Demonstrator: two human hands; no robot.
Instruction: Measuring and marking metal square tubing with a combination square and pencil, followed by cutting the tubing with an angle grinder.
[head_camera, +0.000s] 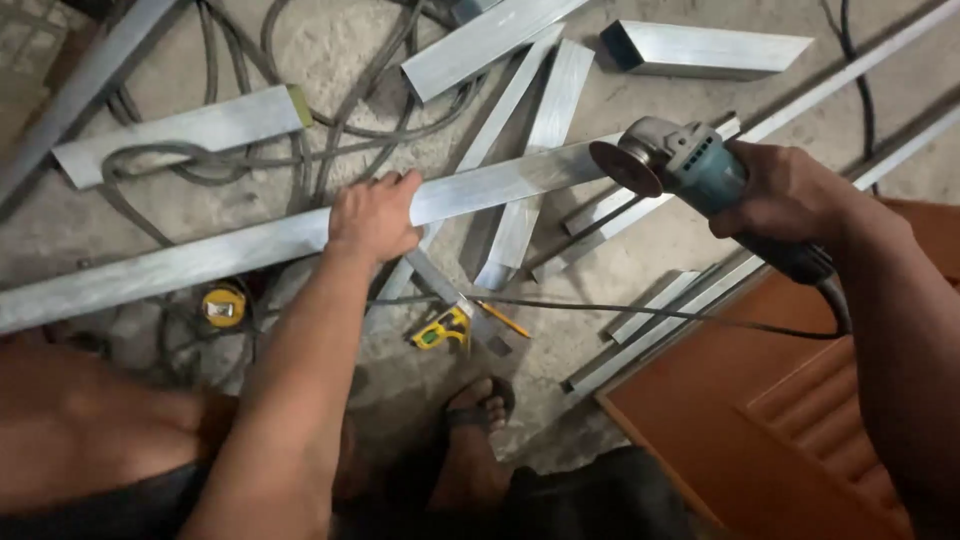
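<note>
Head view: one frame, looking down at both hands over a concrete floor.
Workpiece: long silver rectangular metal tube (200, 255), lying across the floor from lower left to upper right, its right end near the grinder disc.
Left hand (375, 215): fingers wrapped over the tube's top edge, clamped firmly on it near mid-length.
Right hand (785, 195): closed around the body of a teal and grey angle grinder (690, 165).
Grinder disc: dark round abrasive disc (625, 168), held just at the upper edge of the tube; whether it touches cannot be told.
Power cord: thin black cable (650, 312), running from the grinder's tail leftward across the floor.
Near floor items: yellow tape measure (224, 305) below the tube; yellow and black square tool (442, 330) and an orange pencil (503, 320) just beside it.
Foot: bare foot in a dark sandal (480, 405), near the pencil.
Surroundings: short cut silver tube offcuts (705, 50), grey hoses (330, 130), orange-brown panelled door (790, 420) lying at lower right.
</note>
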